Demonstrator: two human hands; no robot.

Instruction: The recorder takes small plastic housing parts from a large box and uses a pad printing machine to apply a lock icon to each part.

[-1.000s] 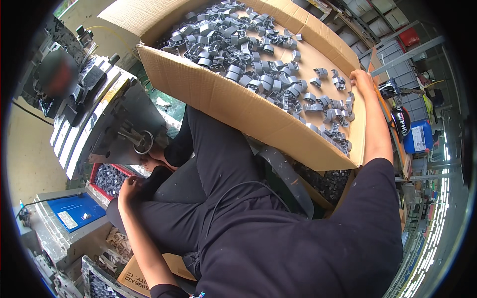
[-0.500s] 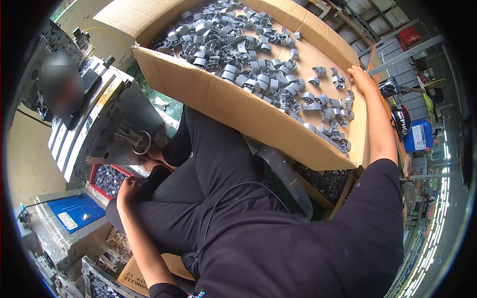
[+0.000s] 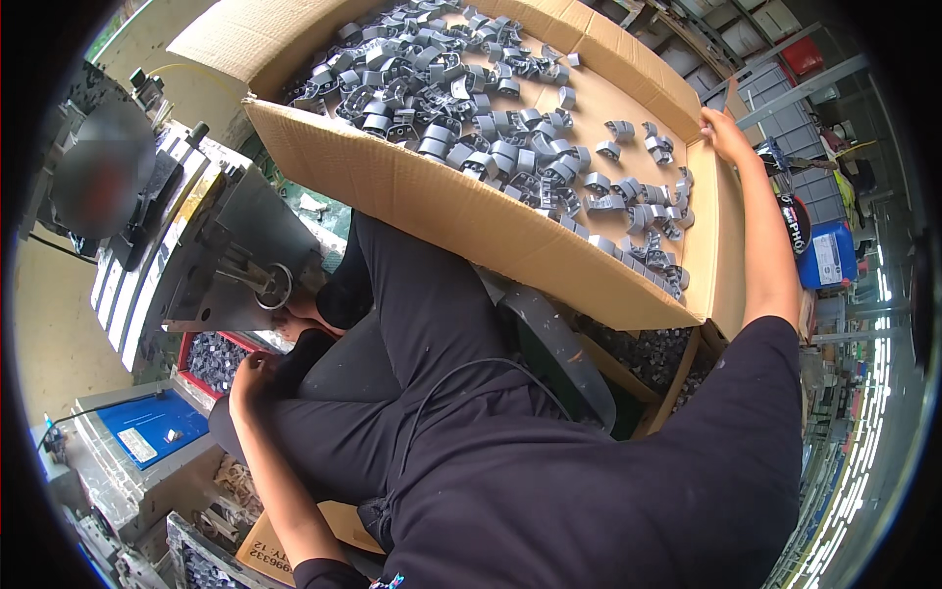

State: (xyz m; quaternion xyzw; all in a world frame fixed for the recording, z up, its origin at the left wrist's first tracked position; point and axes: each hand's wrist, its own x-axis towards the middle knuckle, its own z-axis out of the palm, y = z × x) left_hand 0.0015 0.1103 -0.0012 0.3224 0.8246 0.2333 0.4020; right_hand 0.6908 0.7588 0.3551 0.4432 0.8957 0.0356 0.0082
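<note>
A large open cardboard box point(image 3: 461, 231) lies tilted above my lap, its near wall toward me. Many curved grey plastic parts point(image 3: 505, 157) are heaped at its far left and scattered thinly toward the right end. My right hand point(image 3: 724, 135) grips the top edge of the box's right wall, its arm stretched along the outside. My left hand point(image 3: 253, 378) is at my bent left knee, beside a red tray point(image 3: 201, 383) of small dark pieces. Its fingers are curled, and whatever may be between them is hidden.
A metal machine with a slotted table point(image 3: 147, 255) and a handwheel point(image 3: 276, 287) stands at left. Below it sits a blue-topped cabinet point(image 3: 155, 430). Under the box is a bin of dark pieces point(image 3: 643, 353). Grey crates point(image 3: 785, 118) and a blue container point(image 3: 826, 257) stand at right.
The box has shifted slightly left, showing more of the bin beneath its right end. My right hand has moved a little up and right along the box edge. My left hand stays nearly still.
</note>
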